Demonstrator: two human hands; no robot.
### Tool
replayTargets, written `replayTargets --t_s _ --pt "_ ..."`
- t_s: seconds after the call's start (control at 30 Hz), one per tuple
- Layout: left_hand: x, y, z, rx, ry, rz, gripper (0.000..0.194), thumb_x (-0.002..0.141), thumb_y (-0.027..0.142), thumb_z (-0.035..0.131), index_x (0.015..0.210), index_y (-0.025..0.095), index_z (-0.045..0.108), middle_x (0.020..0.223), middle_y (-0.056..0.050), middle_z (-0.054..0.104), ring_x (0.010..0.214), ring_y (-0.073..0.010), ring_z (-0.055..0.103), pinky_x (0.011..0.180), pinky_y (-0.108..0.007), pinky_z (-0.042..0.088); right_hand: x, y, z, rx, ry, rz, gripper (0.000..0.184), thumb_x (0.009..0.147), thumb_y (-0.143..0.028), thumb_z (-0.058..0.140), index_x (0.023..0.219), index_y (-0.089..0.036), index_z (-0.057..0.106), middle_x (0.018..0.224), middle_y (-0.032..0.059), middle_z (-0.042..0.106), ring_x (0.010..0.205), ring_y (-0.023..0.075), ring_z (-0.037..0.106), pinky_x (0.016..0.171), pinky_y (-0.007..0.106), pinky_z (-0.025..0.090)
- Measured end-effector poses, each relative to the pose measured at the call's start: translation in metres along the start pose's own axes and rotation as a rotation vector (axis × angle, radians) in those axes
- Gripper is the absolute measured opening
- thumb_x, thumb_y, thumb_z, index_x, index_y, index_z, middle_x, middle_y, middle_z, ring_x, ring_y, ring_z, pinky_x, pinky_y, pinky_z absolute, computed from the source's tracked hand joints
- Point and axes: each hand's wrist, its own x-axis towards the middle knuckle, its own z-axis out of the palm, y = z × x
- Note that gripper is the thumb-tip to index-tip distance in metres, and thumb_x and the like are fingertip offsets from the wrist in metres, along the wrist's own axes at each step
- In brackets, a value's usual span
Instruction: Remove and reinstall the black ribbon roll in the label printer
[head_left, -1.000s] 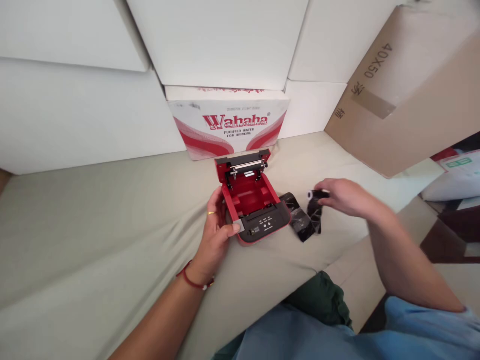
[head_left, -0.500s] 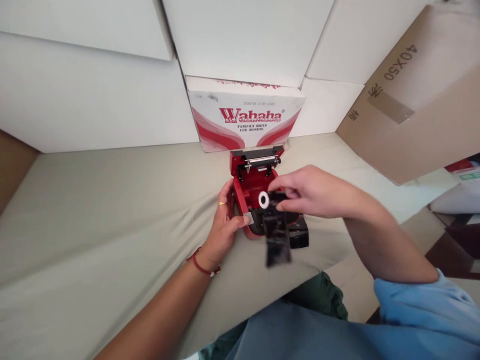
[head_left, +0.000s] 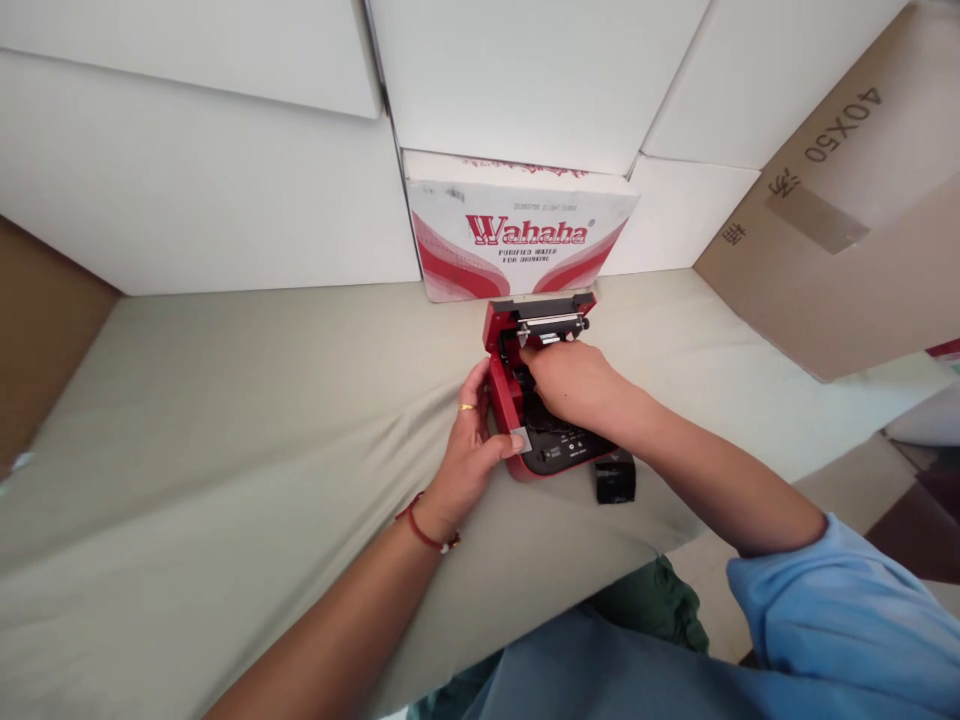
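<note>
A small red and black label printer [head_left: 559, 458] sits on the cloth with its lid [head_left: 540, 308] raised. My left hand [head_left: 471, 465] grips its left side, thumb on the grey front corner and fingers along the outer wall. My right hand [head_left: 576, 385] reaches down into the compartment, closed around a roll of black film [head_left: 535, 412]. Most of that roll and the fingertips are hidden by the hand and the printer's wall. Just off the printer's front right corner lies a piece of black film [head_left: 616, 480].
Behind the printer stands a white and red Wahaha water carton [head_left: 525, 245], close to the lid. White boxes [head_left: 225, 190] form a wall at the back. A large brown carton [head_left: 840, 290] leans at the right. Pale green cloth [head_left: 300, 400] covers the surface.
My right hand has carried the black film roll leftward from beside the printer, over its front, then down into the compartment. My left hand keeps its hold on the printer; the view has shifted.
</note>
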Motion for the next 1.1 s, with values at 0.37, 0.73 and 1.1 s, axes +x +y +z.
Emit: replayTargets --t_s 0.37,0.73,1.1 --pt "0.000 -0.002 -0.002 -0.002 -0.022 0.055 0.109 0.086 0.048 0.095 0.180 0.040 0.040 0.193 -0.009 0.047 0.178 -0.0406 0.047 0.149 -0.062 0.039 -0.049 0.048 0.013 0.475 0.224 -0.322 0.028 0.118 -0.025 0.067 0.140 -0.022 0.083 0.121 0.0095 0.093 0.109 0.0276 0.087 0.100 0.041 0.066" --pt "-0.020 0.009 -0.005 0.226 0.091 0.153 0.081 0.104 0.053 0.088 0.176 0.050 0.050 0.196 -0.003 0.039 0.183 -0.0352 0.039 0.150 -0.058 0.038 -0.112 0.088 0.097 0.392 0.607 -0.679 0.050 0.118 -0.018 0.068 0.168 -0.024 0.069 0.160 0.0131 0.083 0.162 0.0249 0.071 0.141 0.051 0.054" --pt "-0.046 0.063 0.049 1.243 -0.192 0.853 0.048 0.110 0.021 0.069 0.158 0.023 0.073 0.117 -0.007 0.091 0.118 -0.0271 0.081 0.123 -0.044 0.055 -0.108 0.098 0.085 0.557 0.631 -0.697 0.034 0.119 -0.032 0.072 0.153 -0.030 0.080 0.145 0.0085 0.091 0.146 0.0250 0.083 0.142 0.050 0.051"
